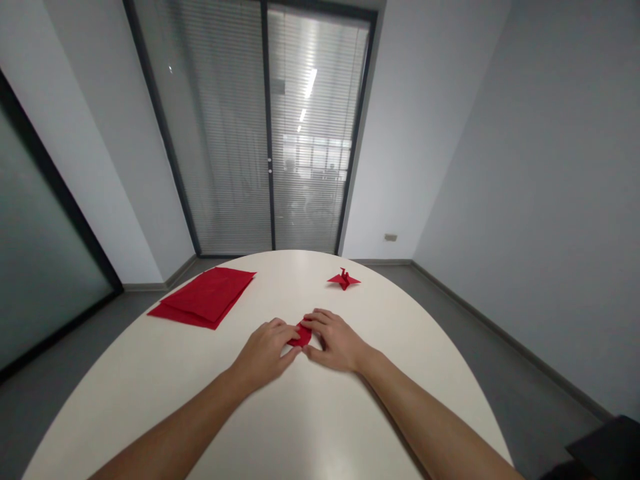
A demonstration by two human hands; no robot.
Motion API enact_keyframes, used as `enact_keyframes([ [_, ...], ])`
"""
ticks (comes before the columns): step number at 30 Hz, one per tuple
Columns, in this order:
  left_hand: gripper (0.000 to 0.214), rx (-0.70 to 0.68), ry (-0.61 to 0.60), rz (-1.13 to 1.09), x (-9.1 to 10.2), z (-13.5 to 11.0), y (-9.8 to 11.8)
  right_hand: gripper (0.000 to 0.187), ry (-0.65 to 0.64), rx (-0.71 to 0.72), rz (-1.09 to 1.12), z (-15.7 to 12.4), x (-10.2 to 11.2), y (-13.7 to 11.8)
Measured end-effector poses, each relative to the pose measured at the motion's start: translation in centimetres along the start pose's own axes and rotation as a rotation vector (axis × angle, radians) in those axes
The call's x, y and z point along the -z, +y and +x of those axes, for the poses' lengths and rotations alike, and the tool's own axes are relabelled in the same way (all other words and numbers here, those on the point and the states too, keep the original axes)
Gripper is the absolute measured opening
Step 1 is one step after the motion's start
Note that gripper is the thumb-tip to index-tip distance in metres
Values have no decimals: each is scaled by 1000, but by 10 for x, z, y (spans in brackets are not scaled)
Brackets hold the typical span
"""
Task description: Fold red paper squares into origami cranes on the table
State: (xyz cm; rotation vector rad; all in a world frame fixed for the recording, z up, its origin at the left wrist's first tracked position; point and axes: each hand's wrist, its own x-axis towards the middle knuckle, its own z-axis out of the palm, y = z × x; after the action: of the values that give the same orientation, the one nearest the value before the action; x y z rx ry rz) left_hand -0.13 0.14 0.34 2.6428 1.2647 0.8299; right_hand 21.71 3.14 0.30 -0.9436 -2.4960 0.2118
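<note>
A small piece of folded red paper (303,335) lies on the white round table (300,413), between my two hands. My left hand (267,350) has its fingers closed on the paper's left side, thumb near the lower edge. On the other side, my right hand (336,340) presses its fingertips on the paper's upper right, with the thumb by the lower corner. Fingers cover much of the paper, so its exact folded shape is hidden. Beyond my right hand stands a finished red origami crane (344,279) with its wings spread.
Several larger red paper sheets (205,297) lie stacked unevenly at the table's far left. The table's curved edge drops to a grey floor. Behind it are a glass partition with blinds (310,133) and plain walls. A dark object (607,447) shows at the lower right.
</note>
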Motion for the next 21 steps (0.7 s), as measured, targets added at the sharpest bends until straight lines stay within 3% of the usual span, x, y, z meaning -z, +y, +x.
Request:
enact_keyframes([
  [6,18,-10,40,14,-2,-1,-2,36,58,28,6,3,3,-2],
  [11,17,61,78,35,-4,-2,-2,24,86,-3,-4,2,2,1],
  [21,14,202,71,73,-2,0,0,19,73,-27,-24,3,6,0],
])
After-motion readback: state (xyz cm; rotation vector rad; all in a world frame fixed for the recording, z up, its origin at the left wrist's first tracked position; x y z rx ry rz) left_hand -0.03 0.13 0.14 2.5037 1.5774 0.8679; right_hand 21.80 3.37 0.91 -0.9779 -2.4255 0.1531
